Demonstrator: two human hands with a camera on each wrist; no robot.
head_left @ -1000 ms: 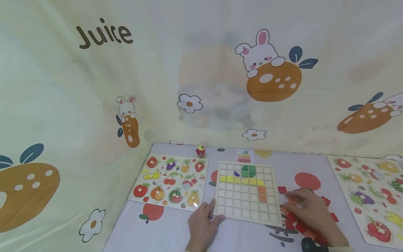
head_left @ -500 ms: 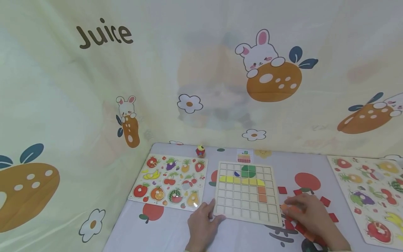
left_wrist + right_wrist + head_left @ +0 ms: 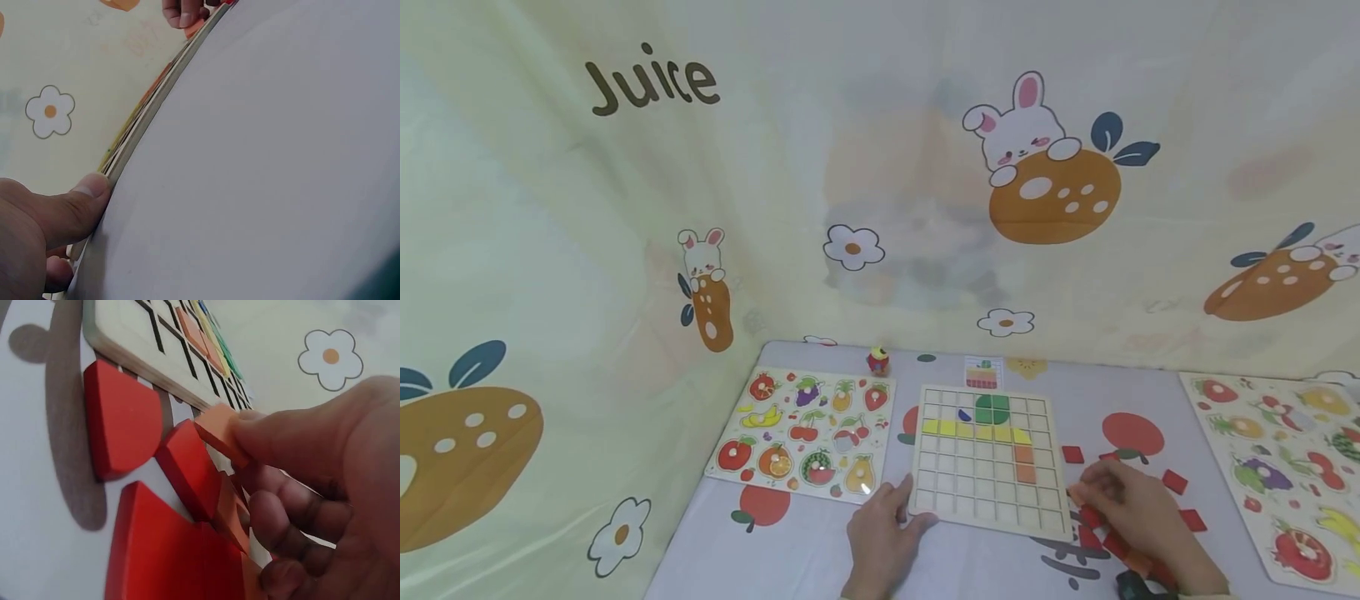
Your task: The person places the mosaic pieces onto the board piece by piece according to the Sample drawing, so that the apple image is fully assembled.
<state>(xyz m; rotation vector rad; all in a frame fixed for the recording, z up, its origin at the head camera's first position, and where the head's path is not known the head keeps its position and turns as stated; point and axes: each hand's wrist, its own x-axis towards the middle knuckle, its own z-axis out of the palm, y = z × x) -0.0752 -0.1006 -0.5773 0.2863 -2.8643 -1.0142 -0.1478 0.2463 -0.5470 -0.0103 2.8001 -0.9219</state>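
A wooden grid board [image 3: 966, 492] lies mid-table, with green pieces [image 3: 992, 408], a row of yellow pieces [image 3: 975, 430], a small blue piece [image 3: 964, 414] and two orange squares [image 3: 1025, 463] in its cells. My left hand [image 3: 883, 533] holds the board's near left corner, thumb [image 3: 94, 187] against the front edge. Beside the board's right edge, my right hand [image 3: 1127, 504] pinches an orange block [image 3: 220, 430] between thumb and fingers. Under and around that hand lie several red blocks [image 3: 122, 422] and more orange ones, partly hidden by it.
A fruit puzzle board [image 3: 805, 433] lies to the left, another [image 3: 1285, 467] at the right. Behind the grid board are a picture card [image 3: 983, 372] and a small red-and-yellow figure [image 3: 877, 360]. Printed curtains [image 3: 925, 167] stand at the back and left.
My right hand has drawn back slightly from over the loose blocks and its fingers have closed on the orange block by the board's edge. The left hand and the board stay put.
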